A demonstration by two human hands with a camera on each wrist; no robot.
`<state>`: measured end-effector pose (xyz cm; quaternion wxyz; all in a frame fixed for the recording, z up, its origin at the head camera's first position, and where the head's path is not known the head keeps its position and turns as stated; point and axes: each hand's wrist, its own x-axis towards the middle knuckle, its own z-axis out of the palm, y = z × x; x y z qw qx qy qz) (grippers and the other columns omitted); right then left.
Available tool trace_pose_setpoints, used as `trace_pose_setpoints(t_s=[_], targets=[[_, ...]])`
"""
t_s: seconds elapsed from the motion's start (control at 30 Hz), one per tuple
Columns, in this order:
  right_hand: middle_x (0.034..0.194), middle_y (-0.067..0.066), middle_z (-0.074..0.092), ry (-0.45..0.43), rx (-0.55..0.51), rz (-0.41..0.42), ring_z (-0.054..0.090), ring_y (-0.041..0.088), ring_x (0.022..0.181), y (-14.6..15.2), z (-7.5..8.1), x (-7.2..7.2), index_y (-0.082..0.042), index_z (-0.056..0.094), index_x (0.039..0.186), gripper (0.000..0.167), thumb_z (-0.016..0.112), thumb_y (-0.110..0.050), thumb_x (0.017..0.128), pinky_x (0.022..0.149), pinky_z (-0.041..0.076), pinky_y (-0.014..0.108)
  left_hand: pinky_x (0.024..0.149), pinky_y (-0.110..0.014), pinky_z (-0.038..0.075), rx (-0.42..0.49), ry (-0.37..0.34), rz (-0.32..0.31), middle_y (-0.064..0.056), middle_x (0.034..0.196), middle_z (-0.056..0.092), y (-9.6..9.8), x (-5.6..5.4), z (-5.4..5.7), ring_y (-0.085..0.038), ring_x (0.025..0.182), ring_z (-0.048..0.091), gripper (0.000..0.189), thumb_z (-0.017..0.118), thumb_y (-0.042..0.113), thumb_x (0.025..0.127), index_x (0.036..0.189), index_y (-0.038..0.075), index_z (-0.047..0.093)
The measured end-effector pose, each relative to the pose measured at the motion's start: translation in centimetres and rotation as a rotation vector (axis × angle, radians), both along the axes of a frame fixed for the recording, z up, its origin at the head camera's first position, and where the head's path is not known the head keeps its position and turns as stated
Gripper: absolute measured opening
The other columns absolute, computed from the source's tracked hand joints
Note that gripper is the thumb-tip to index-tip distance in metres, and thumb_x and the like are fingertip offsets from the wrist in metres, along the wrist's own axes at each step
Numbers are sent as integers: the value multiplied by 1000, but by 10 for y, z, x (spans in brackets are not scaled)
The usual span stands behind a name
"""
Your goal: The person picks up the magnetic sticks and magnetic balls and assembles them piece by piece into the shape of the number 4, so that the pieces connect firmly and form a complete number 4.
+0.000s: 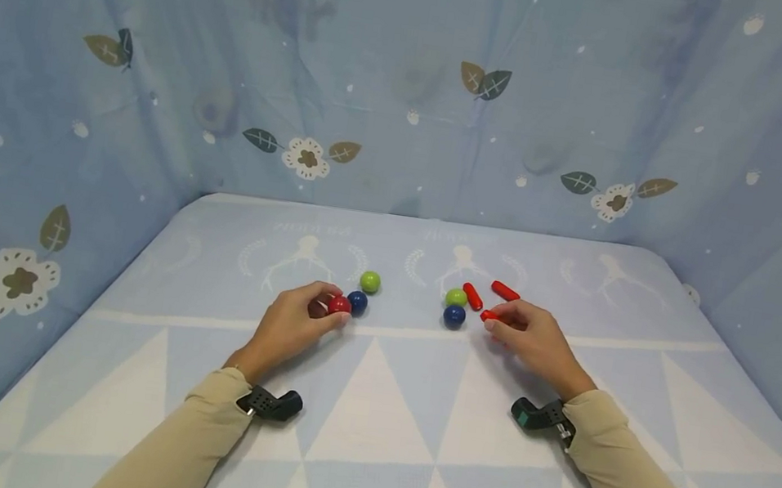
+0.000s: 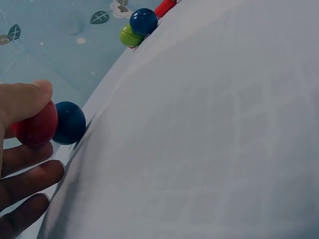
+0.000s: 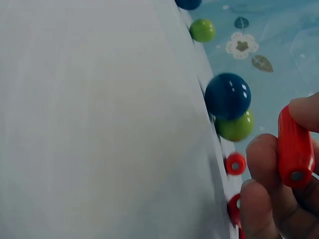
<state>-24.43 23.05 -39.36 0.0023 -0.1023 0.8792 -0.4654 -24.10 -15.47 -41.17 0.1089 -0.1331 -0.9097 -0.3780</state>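
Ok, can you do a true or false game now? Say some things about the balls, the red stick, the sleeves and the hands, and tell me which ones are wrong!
1. The left hand holds a red ball. True.
2. The right hand holds nothing. False: it pinches a red stick.
3. A blue ball is right beside the red ball. True.
4. One green ball touches the other green ball. False: they lie well apart.
5. Both sleeves are beige. True.
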Motion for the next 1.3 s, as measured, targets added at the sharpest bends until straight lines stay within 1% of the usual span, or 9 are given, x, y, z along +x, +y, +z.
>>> trace_pose_setpoints(t_s=[0.17, 0.37, 0.53, 0.6, 0.7, 0.83, 1.0, 1.13, 1.3], targets=[[96, 6, 69, -12, -10, 39, 61, 24, 84, -10, 4, 4, -8, 69, 112, 27, 74, -26, 93, 67, 49, 29, 72, -35, 51, 24, 40, -15, -1, 98, 72, 0, 0, 1, -14, 81, 65, 42, 80, 33, 87, 122, 13, 69], [94, 9, 70, -57, -31, 91, 61, 25, 80, -22, 4, 6, -6, 67, 112, 29, 74, -26, 92, 65, 50, 30, 72, -33, 55, 48, 56, -70, -2, 101, 71, -1, 1, 0, -13, 80, 66, 39, 80, 28, 87, 121, 12, 70], [94, 12, 70, -70, -64, 166, 63, 27, 81, -34, 3, 5, -4, 66, 113, 30, 73, -26, 93, 66, 52, 33, 71, -30, 55, 77, 80, -97, -1, 99, 71, -1, 1, -2, -12, 78, 66, 36, 82, 23, 85, 117, 10, 70], [95, 13, 70, -75, -73, 192, 64, 28, 81, -40, 5, 5, -6, 67, 113, 29, 73, -27, 93, 67, 53, 35, 71, -29, 55, 87, 88, -107, -1, 99, 71, -1, 2, -3, -12, 78, 66, 35, 82, 22, 85, 116, 10, 70], [98, 9, 71, -73, -66, 218, 65, 26, 85, -49, 7, 4, -13, 70, 112, 25, 74, -30, 93, 71, 53, 36, 72, -29, 55, 115, 93, -129, -1, 99, 71, 0, 2, -3, -12, 79, 66, 35, 83, 21, 85, 115, 10, 70], [100, 4, 71, -71, -65, 253, 65, 24, 88, -65, 9, 4, -19, 72, 111, 23, 75, -33, 92, 75, 52, 38, 73, -29, 56, 141, 90, -156, -2, 102, 70, 4, 2, -2, -11, 80, 67, 36, 83, 18, 84, 116, 9, 70], [101, 5, 70, -81, -75, 288, 65, 27, 88, -81, 11, 5, -20, 72, 111, 23, 74, -32, 92, 74, 52, 39, 74, -30, 56, 131, 97, -176, -4, 103, 70, 8, 2, -1, -12, 79, 67, 36, 83, 14, 84, 117, 7, 69], [103, 6, 71, -97, -87, 292, 65, 27, 89, -91, 11, 3, -23, 72, 110, 20, 73, -31, 92, 76, 52, 39, 75, -30, 56, 114, 102, -176, -4, 105, 69, 9, 3, -1, -12, 80, 66, 38, 83, 12, 84, 119, 8, 69], [104, 6, 71, -119, -113, 311, 65, 26, 91, -104, 10, 1, -22, 72, 110, 19, 73, -31, 93, 75, 52, 38, 77, -32, 56, 116, 101, -191, -5, 109, 69, 11, 5, 0, -14, 82, 67, 40, 83, 10, 84, 121, 7, 69]])
